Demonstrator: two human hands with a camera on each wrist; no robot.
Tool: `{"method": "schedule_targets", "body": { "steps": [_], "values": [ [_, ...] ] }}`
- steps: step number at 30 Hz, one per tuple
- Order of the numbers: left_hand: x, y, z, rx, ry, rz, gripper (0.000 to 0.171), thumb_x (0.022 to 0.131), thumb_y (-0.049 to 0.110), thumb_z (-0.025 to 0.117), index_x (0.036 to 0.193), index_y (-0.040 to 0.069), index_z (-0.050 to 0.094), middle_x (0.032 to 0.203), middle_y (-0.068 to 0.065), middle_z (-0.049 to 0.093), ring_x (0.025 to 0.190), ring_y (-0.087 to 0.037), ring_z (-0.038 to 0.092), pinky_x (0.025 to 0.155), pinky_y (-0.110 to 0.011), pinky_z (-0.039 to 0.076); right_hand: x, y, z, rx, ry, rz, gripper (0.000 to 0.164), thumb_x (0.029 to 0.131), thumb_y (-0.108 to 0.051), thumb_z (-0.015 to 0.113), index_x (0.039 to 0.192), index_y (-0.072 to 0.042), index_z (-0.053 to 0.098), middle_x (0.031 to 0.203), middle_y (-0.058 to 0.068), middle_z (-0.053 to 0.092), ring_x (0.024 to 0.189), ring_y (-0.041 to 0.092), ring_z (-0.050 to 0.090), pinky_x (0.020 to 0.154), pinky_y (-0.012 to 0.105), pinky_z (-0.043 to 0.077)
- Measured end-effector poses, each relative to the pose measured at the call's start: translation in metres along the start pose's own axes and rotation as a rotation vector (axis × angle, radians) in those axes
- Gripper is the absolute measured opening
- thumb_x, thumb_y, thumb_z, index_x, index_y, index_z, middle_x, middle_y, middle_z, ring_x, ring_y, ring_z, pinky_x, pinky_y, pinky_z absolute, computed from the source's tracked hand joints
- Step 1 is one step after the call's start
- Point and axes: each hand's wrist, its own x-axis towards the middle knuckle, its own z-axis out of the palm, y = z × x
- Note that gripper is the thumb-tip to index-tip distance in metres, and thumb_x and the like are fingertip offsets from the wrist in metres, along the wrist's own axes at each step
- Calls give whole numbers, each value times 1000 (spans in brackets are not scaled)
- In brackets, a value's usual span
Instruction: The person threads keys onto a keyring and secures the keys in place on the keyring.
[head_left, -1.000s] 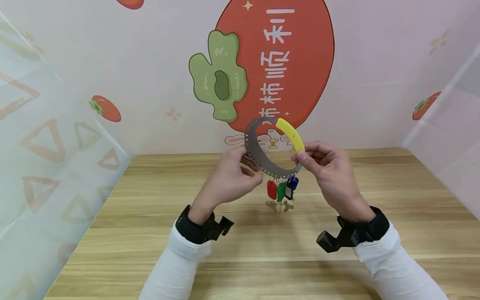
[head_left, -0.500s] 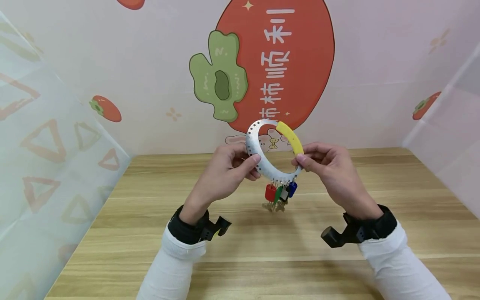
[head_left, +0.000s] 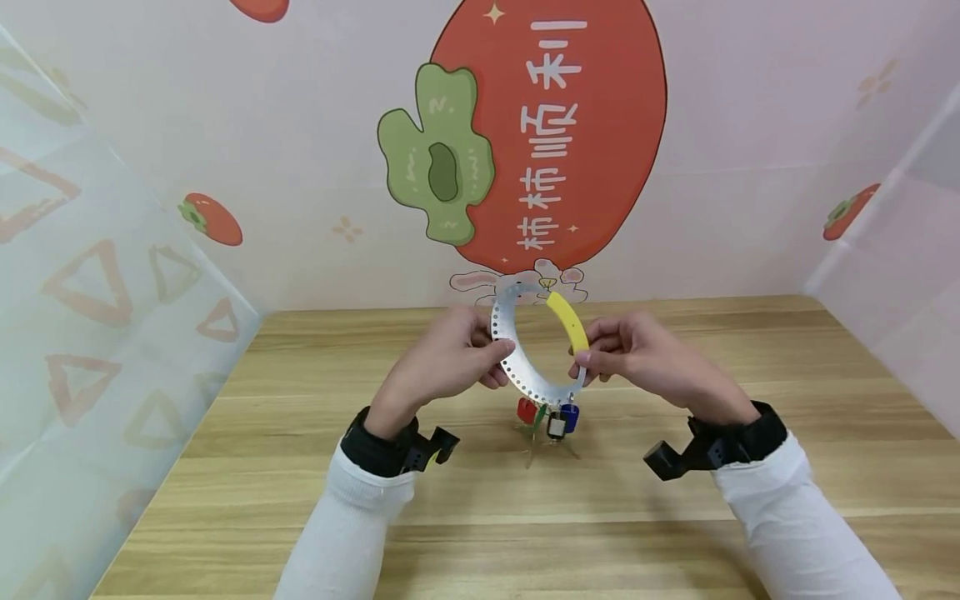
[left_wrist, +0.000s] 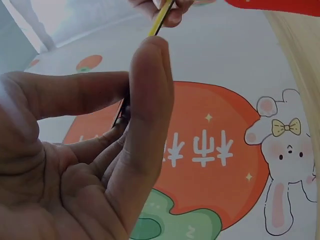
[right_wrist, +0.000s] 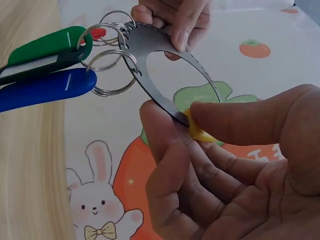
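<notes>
A large perforated metal key ring (head_left: 536,383) with a yellow grip (head_left: 567,318) is held upright over the table. My left hand (head_left: 450,354) pinches its perforated band on the left, thumb in front and fingers behind. On the other side my right hand (head_left: 637,354) pinches the lower end of the yellow grip. Key tags hang from the bottom holes: a red tag (head_left: 527,409), a blue tag (head_left: 570,417), a black tag (head_left: 557,427) and a green tag (right_wrist: 50,47). Thin keys (head_left: 531,454) dangle beneath them. The right wrist view shows split rings (right_wrist: 114,75) through the holes.
A wood-grain table (head_left: 480,550) lies under both hands. Behind it rises a pale printed backdrop (head_left: 315,125) with a large red persimmon picture (head_left: 615,125). Another pale printed panel (head_left: 90,375) stands on the left. Both wrists wear black camera straps.
Both hands have lowered the key ring toward the table, bringing the hanging tags down with it. The left thumb has come onto the front of the band, and its face has turned brighter.
</notes>
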Motion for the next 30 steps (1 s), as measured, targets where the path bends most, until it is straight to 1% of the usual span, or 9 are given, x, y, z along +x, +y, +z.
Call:
{"method": "schedule_targets", "body": {
  "steps": [5,8,13,17,20,24,26,30],
  "values": [
    [5,-7,-1,14,-25,-34,16,90,9,53,96,-5,58,80,-18,63,64,-25,63,64,-38,50,6,6,3,-24,-10,16,28,88,-23,59,102,2,56,91,14,65,84,34,61,76,39,48],
    [10,-13,-2,6,-34,-51,18,90,9,52,97,-6,58,81,-18,63,64,-24,63,65,-38,50,10,12,4,-46,6,28,28,88,-22,59,102,2,55,91,13,65,82,30,61,76,37,48],
    [20,-27,1,13,-13,-101,18,90,9,51,96,-8,58,82,-20,63,63,-24,63,64,-37,50,20,25,9,-42,49,57,25,89,-18,58,102,3,55,93,17,64,82,29,62,74,38,49],
    [28,-39,3,24,37,-124,18,90,9,52,94,-7,59,80,-16,63,64,-25,64,63,-35,50,27,35,12,-11,100,66,24,89,-11,56,107,5,56,96,19,59,83,30,61,76,42,48],
    [32,-46,6,27,90,-128,17,90,9,53,93,-6,59,78,-14,64,65,-25,64,63,-34,50,31,40,14,27,127,65,28,89,-6,54,113,8,53,99,23,54,84,30,61,77,42,48],
    [38,-53,9,42,161,-132,15,88,8,54,93,-6,59,78,-13,64,63,-21,64,61,-30,50,35,45,16,79,163,62,36,89,-4,52,122,9,48,102,25,53,87,33,60,80,43,47],
    [40,-57,10,49,190,-134,15,88,7,55,95,-5,59,78,-13,64,64,-20,64,60,-29,50,37,48,17,96,183,62,39,89,-5,52,126,7,46,103,25,52,89,34,60,82,43,46],
    [45,-66,14,76,220,-133,21,86,5,54,104,-6,57,79,-12,64,65,-19,61,57,-25,46,41,53,17,122,211,72,41,89,-5,53,128,5,45,107,24,51,93,35,59,84,44,44]
  ]
}}
